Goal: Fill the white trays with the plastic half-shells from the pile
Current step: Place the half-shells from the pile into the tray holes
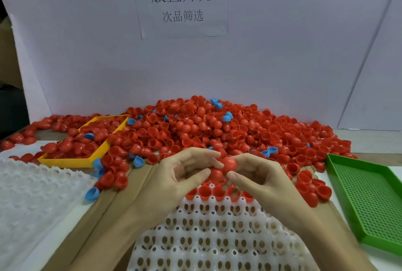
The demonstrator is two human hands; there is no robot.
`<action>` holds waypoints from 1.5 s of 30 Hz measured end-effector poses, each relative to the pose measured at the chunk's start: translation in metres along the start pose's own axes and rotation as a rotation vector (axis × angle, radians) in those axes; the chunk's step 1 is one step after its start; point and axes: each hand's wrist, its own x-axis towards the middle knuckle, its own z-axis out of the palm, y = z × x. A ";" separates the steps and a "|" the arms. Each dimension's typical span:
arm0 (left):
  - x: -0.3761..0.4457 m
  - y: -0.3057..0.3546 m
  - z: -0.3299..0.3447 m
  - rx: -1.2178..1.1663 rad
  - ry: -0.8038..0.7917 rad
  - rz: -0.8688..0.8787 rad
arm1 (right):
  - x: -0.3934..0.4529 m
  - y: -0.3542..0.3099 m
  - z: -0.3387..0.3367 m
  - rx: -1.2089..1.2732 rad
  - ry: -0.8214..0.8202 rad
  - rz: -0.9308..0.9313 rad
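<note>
White wall behind, the pile (217, 127) sits just past the white tray (217, 231), so the left hand (185, 175) and right hand (258, 175) each pinch a red half-shell (229, 164) right above its far row, probably ready to drop in.

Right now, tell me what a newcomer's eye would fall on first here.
First, the big pile of red half-shells, dotted with blue ones, heaped against the white back wall under a paper sign. Next, the left hand and right hand meeting at centre, each holding a red shell, above the white tray, whose far row alone is filled. A yellow tray lies left, a green tray right.
</note>
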 end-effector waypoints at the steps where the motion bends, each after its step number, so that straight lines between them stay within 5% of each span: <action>1: 0.000 0.001 0.001 0.031 0.006 -0.003 | 0.000 0.001 0.000 -0.011 0.004 0.005; 8: -0.003 -0.005 0.020 0.195 0.128 0.063 | 0.001 0.004 -0.002 -0.013 0.006 0.015; 15: 0.004 0.001 0.025 -0.214 0.137 -0.040 | -0.003 -0.005 -0.023 -0.016 -0.026 -0.051; 20: 0.006 0.002 0.033 -0.176 0.095 -0.034 | 0.000 -0.004 -0.014 -0.136 0.117 -0.132; 24: 0.008 -0.005 0.010 0.080 0.079 0.013 | -0.003 -0.008 -0.039 -0.106 0.328 -0.133; 29: 0.007 -0.046 -0.058 0.756 0.437 0.076 | -0.004 0.007 -0.067 -0.037 0.509 -0.014; 37: -0.001 -0.096 -0.091 0.878 0.318 -0.024 | 0.002 0.014 -0.035 -0.223 0.249 0.038; 45: 0.002 -0.094 -0.090 0.990 0.306 0.028 | 0.024 -0.014 0.049 -0.609 -0.225 -0.068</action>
